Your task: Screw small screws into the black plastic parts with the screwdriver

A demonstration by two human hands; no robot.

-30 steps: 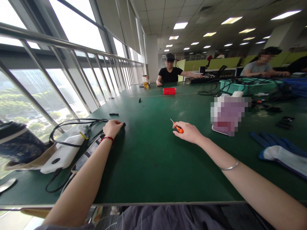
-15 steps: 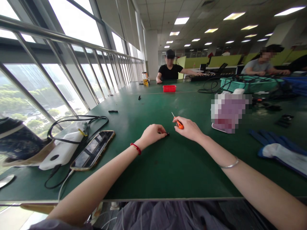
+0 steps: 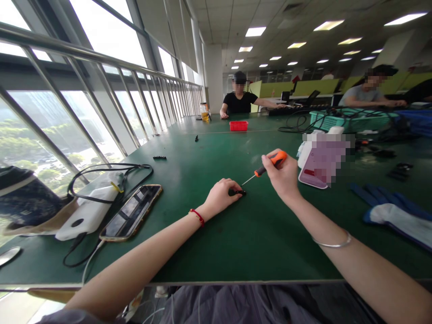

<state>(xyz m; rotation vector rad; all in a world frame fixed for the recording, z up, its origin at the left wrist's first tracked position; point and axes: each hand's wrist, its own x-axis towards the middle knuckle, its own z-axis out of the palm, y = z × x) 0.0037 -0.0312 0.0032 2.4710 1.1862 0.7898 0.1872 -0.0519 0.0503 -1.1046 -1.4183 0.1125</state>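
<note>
My left hand (image 3: 220, 196) rests on the green table (image 3: 209, 243), its fingers pinched on a small black part (image 3: 239, 192) that lies on the surface. My right hand (image 3: 282, 174) is closed round an orange-handled screwdriver (image 3: 270, 163), held tilted with the handle up. The thin metal tip points down and left at the black part, close to my left fingertips. A red cord is on my left wrist and a metal bangle on my right.
A phone (image 3: 131, 211), a white power bank (image 3: 88, 211) with black cables and a dark bag (image 3: 27, 198) lie at the left. Blue-and-white gloves (image 3: 394, 209) lie at the right. A red tray (image 3: 238, 125) and small black parts (image 3: 159, 157) sit farther back; two people sit beyond.
My left hand came from beside the phone to the table's middle with the black part. My right hand lifted and turned the screwdriver, whose tip now points down at the part.
</note>
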